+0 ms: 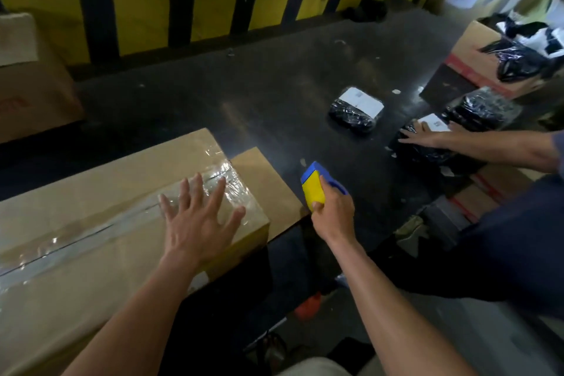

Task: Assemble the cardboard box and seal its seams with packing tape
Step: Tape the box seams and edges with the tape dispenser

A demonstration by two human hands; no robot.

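Note:
A large brown cardboard box lies at the lower left on a dark table, its top flaps closed. Clear packing tape runs along the centre seam and wraps over the right end. My left hand lies flat on the taped top near the right end, fingers spread. My right hand is just right of the box, gripping a yellow and blue tape dispenser held upright above the table. A flat piece of cardboard sticks out from under the box's right end.
Another person's arm reaches in from the right onto black wrapped parcels. One more black parcel lies mid-table. An open carton of bags stands far right, a brown box far left. Yellow-black striped barrier lines the back.

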